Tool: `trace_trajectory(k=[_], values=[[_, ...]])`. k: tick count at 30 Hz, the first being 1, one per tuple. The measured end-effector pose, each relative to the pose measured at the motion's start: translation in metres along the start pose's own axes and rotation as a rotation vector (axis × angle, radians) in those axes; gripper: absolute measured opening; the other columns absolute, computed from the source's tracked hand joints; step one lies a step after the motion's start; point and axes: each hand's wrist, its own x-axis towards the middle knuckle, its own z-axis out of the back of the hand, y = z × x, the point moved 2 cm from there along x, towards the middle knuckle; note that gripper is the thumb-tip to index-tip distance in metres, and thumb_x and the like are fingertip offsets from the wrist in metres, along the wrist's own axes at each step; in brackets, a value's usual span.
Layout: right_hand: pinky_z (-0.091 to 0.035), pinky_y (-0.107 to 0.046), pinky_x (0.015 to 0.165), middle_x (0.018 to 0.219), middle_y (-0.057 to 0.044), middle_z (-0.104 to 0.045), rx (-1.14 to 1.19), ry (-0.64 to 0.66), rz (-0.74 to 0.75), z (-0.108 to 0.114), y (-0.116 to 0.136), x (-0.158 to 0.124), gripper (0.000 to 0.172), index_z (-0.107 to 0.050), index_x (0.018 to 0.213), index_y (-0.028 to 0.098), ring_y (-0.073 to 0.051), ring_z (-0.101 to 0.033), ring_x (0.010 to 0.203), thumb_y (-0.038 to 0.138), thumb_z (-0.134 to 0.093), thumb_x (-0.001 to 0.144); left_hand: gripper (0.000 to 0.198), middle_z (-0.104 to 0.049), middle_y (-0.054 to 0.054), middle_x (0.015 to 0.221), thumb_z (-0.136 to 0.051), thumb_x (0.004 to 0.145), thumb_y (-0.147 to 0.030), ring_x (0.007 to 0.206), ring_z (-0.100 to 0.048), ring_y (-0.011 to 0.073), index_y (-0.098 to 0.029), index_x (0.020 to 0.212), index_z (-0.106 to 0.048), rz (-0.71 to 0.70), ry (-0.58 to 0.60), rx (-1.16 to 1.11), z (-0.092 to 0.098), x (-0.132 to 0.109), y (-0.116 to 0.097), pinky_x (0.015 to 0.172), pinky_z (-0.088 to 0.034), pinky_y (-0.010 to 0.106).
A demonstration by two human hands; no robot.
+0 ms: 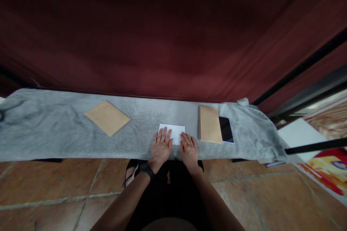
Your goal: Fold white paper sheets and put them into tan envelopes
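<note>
A white folded sheet of paper (175, 131) lies on a grey cloth (67, 133) that covers a low table. My left hand (161, 147) lies flat with fingers stretched out, fingertips on the sheet's near left part. My right hand (188, 148) is flat too, fingers out, touching the sheet's near right edge. Neither hand holds anything. A black band sits on my left wrist (148, 169).
A single brown envelope (107, 117) lies to the left on the cloth. A stack of brown envelopes (210, 124) sits right of the sheet, with a dark phone (226, 129) beside it. Dark red curtain behind; tiled floor below; black bars at right.
</note>
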Motion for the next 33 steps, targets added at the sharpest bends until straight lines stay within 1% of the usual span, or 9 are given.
trace_trajectory(k=[3, 5, 10, 14, 17, 22, 28, 31, 33], values=[[-0.031, -0.043, 0.116, 0.143, -0.006, -0.055, 0.002, 0.003, 0.001, -0.001, -0.002, -0.001, 0.043, -0.052, 0.141, 0.020, -0.020, -0.051, 0.133, 0.019, -0.039, 0.100, 0.053, -0.034, 0.008, 0.158, -0.033, 0.100, -0.033, 0.147, -0.029, 0.0289, -0.021, 0.151, -0.040, 0.016, -0.004, 0.012, 0.003, -0.001, 0.015, 0.120, -0.023, 0.051], [-0.030, -0.044, 0.117, 0.143, -0.006, -0.056, 0.002, -0.005, 0.000, -0.001, -0.002, -0.002, 0.043, -0.053, 0.140, 0.020, -0.020, -0.050, 0.133, 0.018, -0.038, 0.100, 0.053, -0.035, 0.009, 0.158, -0.033, 0.100, -0.033, 0.147, -0.029, 0.0296, -0.021, 0.151, -0.040, 0.019, -0.006, 0.019, 0.005, -0.002, 0.020, 0.119, -0.024, 0.052], [-0.024, -0.049, 0.120, 0.142, -0.010, -0.056, -0.005, 0.010, 0.012, -0.006, 0.006, 0.006, 0.043, -0.055, 0.138, 0.015, -0.023, -0.046, 0.137, 0.016, -0.036, 0.099, 0.053, -0.036, 0.009, 0.157, -0.034, 0.099, -0.033, 0.147, -0.030, 0.0297, -0.021, 0.151, -0.039, 0.026, -0.005, 0.014, 0.009, -0.002, 0.019, 0.119, -0.024, 0.052], [-0.029, -0.042, 0.119, 0.145, -0.010, -0.053, 0.038, 0.112, 0.098, -0.017, 0.021, 0.022, 0.044, -0.055, 0.139, 0.014, -0.021, -0.046, 0.137, 0.019, -0.035, 0.100, 0.053, -0.037, 0.009, 0.157, -0.035, 0.099, -0.035, 0.147, -0.029, 0.0286, -0.022, 0.151, -0.039, 0.033, 0.001, -0.011, 0.007, -0.002, 0.019, 0.119, -0.024, 0.052], [-0.028, -0.042, 0.119, 0.150, -0.009, -0.048, 0.030, 0.153, 0.111, -0.025, 0.024, 0.032, 0.045, -0.052, 0.142, 0.015, -0.021, -0.043, 0.139, 0.020, -0.033, 0.101, 0.054, -0.037, 0.008, 0.157, -0.035, 0.100, -0.039, 0.147, -0.028, 0.0285, -0.024, 0.151, -0.039, 0.035, 0.007, -0.001, 0.005, -0.002, 0.021, 0.119, -0.024, 0.053], [-0.026, -0.042, 0.119, 0.151, -0.010, -0.045, 0.007, 0.168, 0.113, -0.024, 0.008, 0.034, 0.046, -0.046, 0.145, 0.015, -0.020, -0.041, 0.141, 0.021, -0.031, 0.102, 0.060, -0.035, 0.008, 0.158, -0.039, 0.098, -0.051, 0.148, -0.027, 0.0293, -0.023, 0.151, -0.039, 0.024, 0.002, 0.019, 0.004, -0.003, 0.021, 0.120, -0.022, 0.052], [-0.027, -0.044, 0.118, 0.151, -0.011, -0.045, -0.018, 0.150, 0.119, -0.014, -0.015, 0.027, 0.048, -0.044, 0.147, 0.014, -0.021, -0.039, 0.142, 0.018, -0.031, 0.101, 0.060, -0.035, 0.008, 0.158, -0.038, 0.098, -0.051, 0.148, -0.026, 0.0292, -0.023, 0.151, -0.039, 0.025, 0.005, 0.008, 0.007, -0.003, 0.019, 0.120, -0.021, 0.052], [-0.028, -0.044, 0.118, 0.152, -0.011, -0.044, -0.018, 0.160, 0.125, -0.011, -0.022, 0.025, 0.048, -0.043, 0.147, 0.014, -0.021, -0.038, 0.142, 0.018, -0.032, 0.101, 0.060, -0.036, 0.009, 0.158, -0.039, 0.098, -0.051, 0.148, -0.027, 0.0295, -0.022, 0.150, -0.040, 0.027, 0.011, 0.012, 0.010, -0.003, 0.018, 0.121, -0.020, 0.052], [-0.029, -0.044, 0.117, 0.152, -0.011, -0.044, -0.015, 0.166, 0.129, -0.011, -0.025, 0.025, 0.048, -0.043, 0.147, 0.014, -0.021, -0.038, 0.142, 0.019, -0.031, 0.101, 0.059, -0.035, 0.010, 0.158, -0.041, 0.098, -0.049, 0.148, -0.026, 0.0307, -0.021, 0.150, -0.041, 0.034, 0.007, 0.019, 0.013, -0.002, 0.016, 0.121, -0.018, 0.054]])
